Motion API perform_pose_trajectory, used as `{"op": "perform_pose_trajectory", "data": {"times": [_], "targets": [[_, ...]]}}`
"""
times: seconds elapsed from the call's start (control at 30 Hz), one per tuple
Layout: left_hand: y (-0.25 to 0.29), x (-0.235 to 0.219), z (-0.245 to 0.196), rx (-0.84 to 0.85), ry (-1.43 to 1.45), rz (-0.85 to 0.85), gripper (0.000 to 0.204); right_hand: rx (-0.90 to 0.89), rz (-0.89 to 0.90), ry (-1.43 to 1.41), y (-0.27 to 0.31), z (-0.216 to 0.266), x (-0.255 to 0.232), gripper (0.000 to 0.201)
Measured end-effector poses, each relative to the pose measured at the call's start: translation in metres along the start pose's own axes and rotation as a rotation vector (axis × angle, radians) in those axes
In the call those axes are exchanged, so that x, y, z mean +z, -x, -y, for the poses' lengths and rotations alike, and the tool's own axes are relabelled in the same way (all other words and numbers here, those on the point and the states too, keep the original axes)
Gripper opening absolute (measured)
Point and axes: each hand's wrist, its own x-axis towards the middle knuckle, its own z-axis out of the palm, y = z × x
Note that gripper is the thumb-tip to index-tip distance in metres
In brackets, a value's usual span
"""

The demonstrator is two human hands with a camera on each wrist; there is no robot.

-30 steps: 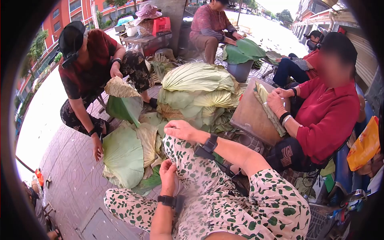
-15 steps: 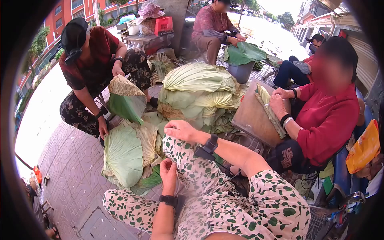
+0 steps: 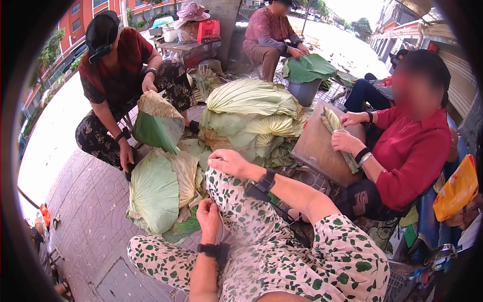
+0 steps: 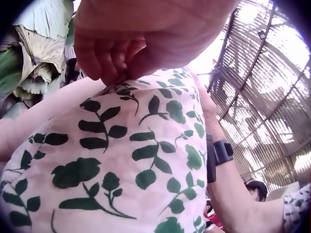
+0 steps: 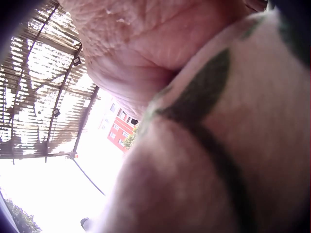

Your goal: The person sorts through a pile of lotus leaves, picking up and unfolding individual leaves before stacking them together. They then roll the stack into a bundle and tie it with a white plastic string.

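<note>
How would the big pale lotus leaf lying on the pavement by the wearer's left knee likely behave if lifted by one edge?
The lotus leaf would probably flop and drape, since its thin edges already curl. It looks light for its spread. It may tear along its ribs.

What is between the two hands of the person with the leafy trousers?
In the head view, only the leaf-print trouser leg lies between them: the right hand rests on top of the knee, the left hand touches the cloth lower down.

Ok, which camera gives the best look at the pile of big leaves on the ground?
The head view: the leaf pile lies whole on the paving, beside the left hand. The left wrist view catches only leaf edges at top left; the right wrist view shows none.
</note>
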Motion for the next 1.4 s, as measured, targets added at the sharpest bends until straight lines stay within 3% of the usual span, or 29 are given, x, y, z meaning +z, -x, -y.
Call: {"op": "perform_pose_trajectory", "data": {"times": [0.27,0.43,0.9,1.13,1.2,1.27,1.4], "targets": [[0.003,0.009,-0.011,-0.045,0.100,0.038,0.020,-0.018,-0.018,-0.049,0.001,0.002,-0.001,0.041],[0.003,0.001,-0.005,-0.076,0.009,0.127,0.014,0.053,0.006,-0.067,0.002,0.005,-0.003,0.044],[-0.010,0.000,0.004,-0.028,-0.444,-0.114,0.021,-0.072,-0.070,0.007,0.004,0.003,0.000,0.037],[0.002,-0.001,-0.008,0.021,-0.304,-0.060,0.014,0.016,-0.053,0.012,0.007,0.006,0.000,0.045],[0.010,0.001,-0.016,0.153,-0.337,-0.021,0.011,0.020,-0.059,0.006,0.005,0.006,0.000,0.046],[0.007,0.000,-0.017,0.121,-0.348,-0.020,0.011,0.092,-0.051,-0.020,0.006,0.006,-0.001,0.045],[-0.004,-0.005,0.004,0.025,-0.338,-0.121,0.013,0.066,-0.025,-0.011,0.003,0.002,0.000,0.043]]}}
